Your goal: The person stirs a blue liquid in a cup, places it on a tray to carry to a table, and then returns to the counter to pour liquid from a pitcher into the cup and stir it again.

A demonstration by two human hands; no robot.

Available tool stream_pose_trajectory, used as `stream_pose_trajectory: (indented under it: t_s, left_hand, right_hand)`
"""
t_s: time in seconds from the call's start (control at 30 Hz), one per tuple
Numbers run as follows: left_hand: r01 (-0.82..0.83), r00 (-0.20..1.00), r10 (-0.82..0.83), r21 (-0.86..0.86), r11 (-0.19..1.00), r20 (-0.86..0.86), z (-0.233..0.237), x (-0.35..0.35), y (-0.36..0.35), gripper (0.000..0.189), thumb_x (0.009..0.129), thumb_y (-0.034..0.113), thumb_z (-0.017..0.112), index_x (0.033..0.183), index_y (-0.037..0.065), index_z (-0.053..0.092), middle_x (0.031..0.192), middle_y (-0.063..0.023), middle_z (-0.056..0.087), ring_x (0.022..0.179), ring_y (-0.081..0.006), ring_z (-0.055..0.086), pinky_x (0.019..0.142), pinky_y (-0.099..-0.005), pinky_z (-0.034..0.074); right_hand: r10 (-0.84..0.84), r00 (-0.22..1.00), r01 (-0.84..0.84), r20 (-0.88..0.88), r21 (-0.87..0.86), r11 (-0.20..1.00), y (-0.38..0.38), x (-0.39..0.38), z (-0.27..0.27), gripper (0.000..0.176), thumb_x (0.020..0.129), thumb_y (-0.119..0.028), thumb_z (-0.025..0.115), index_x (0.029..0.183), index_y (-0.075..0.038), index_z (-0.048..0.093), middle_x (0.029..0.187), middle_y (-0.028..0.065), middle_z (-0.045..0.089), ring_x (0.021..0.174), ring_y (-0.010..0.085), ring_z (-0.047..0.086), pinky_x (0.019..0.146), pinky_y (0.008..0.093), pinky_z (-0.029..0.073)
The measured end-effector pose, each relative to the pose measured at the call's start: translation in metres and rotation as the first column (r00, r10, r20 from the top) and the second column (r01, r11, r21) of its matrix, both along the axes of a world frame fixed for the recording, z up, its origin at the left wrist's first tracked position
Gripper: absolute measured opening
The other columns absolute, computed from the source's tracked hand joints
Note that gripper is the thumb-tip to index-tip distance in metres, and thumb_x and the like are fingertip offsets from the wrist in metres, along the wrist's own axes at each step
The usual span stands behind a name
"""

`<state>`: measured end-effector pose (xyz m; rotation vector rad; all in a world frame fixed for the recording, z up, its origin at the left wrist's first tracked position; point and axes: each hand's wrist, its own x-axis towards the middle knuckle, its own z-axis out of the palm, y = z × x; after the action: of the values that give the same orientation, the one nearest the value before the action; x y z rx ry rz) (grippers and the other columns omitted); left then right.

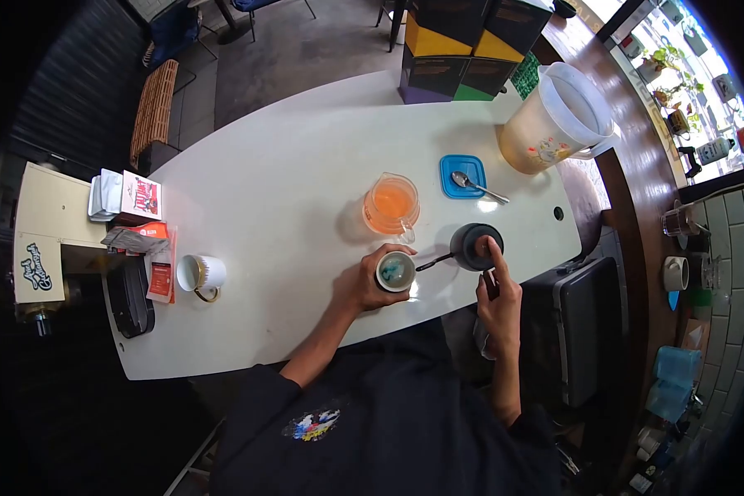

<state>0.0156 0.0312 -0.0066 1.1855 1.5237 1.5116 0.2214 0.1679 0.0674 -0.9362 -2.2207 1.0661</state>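
My left hand is wrapped round a small pale cup with something blue-green inside. At the table's near edge, my right hand touches the top of a round black container with its stretched index finger; the thumb stands apart from it and the other fingers are partly curled. A thin dark handle extends left from the container towards the cup. Just behind the cup stands a glass pitcher of orange liquid. A metal spoon lies across a blue square lid.
A large plastic jug stands at the right back, beside stacked dark boxes. On the left are a white mug, red packets and a black case. A dark chair is close to my right arm.
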Motion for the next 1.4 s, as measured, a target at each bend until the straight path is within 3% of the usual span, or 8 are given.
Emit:
stream_pose_trajectory:
  t_s: [0.13, 0.2, 0.4, 0.5, 0.77, 0.9, 0.97, 1.4]
  left_hand:
    - [-0.001, 1.000, 0.000, -0.062, 0.998, -0.013, -0.004, 0.000, -0.001, 0.060, 0.059, 0.013, 0.086, 0.112, 0.008, 0.058, 0.104, -0.0024, 0.063, 0.096, -0.0140, 0.061, 0.087, -0.0323, 0.050]
    - [-0.005, 1.000, 0.004, -0.064, 0.998, -0.019, -0.006, 0.000, 0.000, 0.060, 0.060, 0.013, 0.087, 0.112, 0.008, 0.058, 0.103, -0.0020, 0.063, 0.095, -0.0133, 0.061, 0.086, -0.0318, 0.050]
    - [0.007, 1.000, -0.009, -0.128, 0.992, -0.013, -0.010, -0.001, -0.002, 0.058, 0.062, 0.015, 0.086, 0.113, 0.008, 0.058, 0.101, -0.0014, 0.063, 0.092, -0.0126, 0.061, 0.085, -0.0312, 0.050]
    - [-0.006, 0.999, 0.003, -0.069, 0.998, -0.035, -0.015, -0.001, -0.001, 0.067, 0.059, 0.019, 0.089, 0.116, 0.009, 0.056, 0.098, -0.0049, 0.067, 0.092, -0.0171, 0.064, 0.086, -0.0335, 0.052]
    - [-0.009, 0.997, -0.004, -0.162, 0.987, -0.079, -0.016, -0.002, -0.003, 0.069, 0.059, 0.023, 0.089, 0.118, 0.011, 0.056, 0.102, -0.0065, 0.069, 0.095, -0.0228, 0.067, 0.086, -0.0363, 0.053]
    - [-0.001, 0.998, -0.006, -0.131, 0.991, -0.055, -0.016, -0.003, -0.003, 0.068, 0.060, 0.025, 0.088, 0.118, 0.011, 0.056, 0.102, -0.0066, 0.069, 0.096, -0.0235, 0.067, 0.086, -0.0367, 0.053]
    - [0.006, 0.999, -0.013, -0.153, 0.988, -0.046, -0.014, -0.003, -0.003, 0.060, 0.063, 0.016, 0.086, 0.115, 0.008, 0.058, 0.103, -0.0014, 0.063, 0.094, -0.0133, 0.061, 0.087, -0.0317, 0.050]
    - [0.021, 0.999, -0.024, -0.111, 0.994, -0.026, -0.015, -0.003, -0.003, 0.063, 0.062, 0.017, 0.088, 0.116, 0.007, 0.058, 0.107, -0.0029, 0.062, 0.099, -0.0151, 0.061, 0.091, -0.0322, 0.048]
  right_hand:
    - [0.015, 0.994, -0.007, 0.111, -0.071, 0.997, -0.004, -0.005, 0.009, 0.074, 0.080, 0.015, 0.055, 0.148, -0.012, 0.043, 0.111, 0.0232, 0.067, 0.081, 0.0299, 0.067, 0.080, 0.0334, 0.052]
    - [0.055, 0.998, -0.052, -0.030, 0.103, 0.993, -0.004, -0.010, 0.003, 0.075, 0.080, 0.015, 0.055, 0.148, -0.014, 0.043, 0.102, 0.0222, 0.067, 0.076, 0.0307, 0.065, 0.077, 0.0349, 0.052]
    - [0.074, 0.995, -0.082, 0.062, 0.121, 0.989, -0.005, -0.011, 0.009, 0.078, 0.078, 0.015, 0.056, 0.148, -0.017, 0.044, 0.086, 0.0197, 0.064, 0.071, 0.0330, 0.062, 0.071, 0.0417, 0.050]
    - [0.087, 0.995, -0.095, 0.050, 0.172, 0.981, -0.005, -0.012, 0.009, 0.079, 0.077, 0.015, 0.056, 0.148, -0.018, 0.044, 0.080, 0.0188, 0.061, 0.069, 0.0334, 0.061, 0.069, 0.0443, 0.048]
    - [0.080, 0.994, -0.094, 0.078, 0.192, 0.977, -0.006, -0.013, 0.012, 0.081, 0.076, 0.015, 0.057, 0.148, -0.020, 0.044, 0.077, 0.0178, 0.059, 0.067, 0.0332, 0.059, 0.068, 0.0447, 0.048]
    - [0.089, 0.995, -0.098, 0.055, 0.196, 0.976, -0.007, -0.016, 0.012, 0.081, 0.077, 0.015, 0.057, 0.148, -0.021, 0.045, 0.076, 0.0177, 0.059, 0.066, 0.0335, 0.059, 0.068, 0.0450, 0.048]
    - [0.094, 0.994, -0.102, 0.050, 0.196, 0.975, -0.008, -0.017, 0.011, 0.080, 0.077, 0.015, 0.057, 0.148, -0.021, 0.045, 0.076, 0.0178, 0.059, 0.067, 0.0335, 0.059, 0.068, 0.0450, 0.048]
    - [0.068, 0.998, -0.069, 0.016, 0.193, 0.979, -0.009, -0.024, 0.013, 0.077, 0.078, 0.016, 0.056, 0.147, -0.017, 0.046, 0.084, 0.0203, 0.063, 0.071, 0.0349, 0.063, 0.069, 0.0447, 0.049]
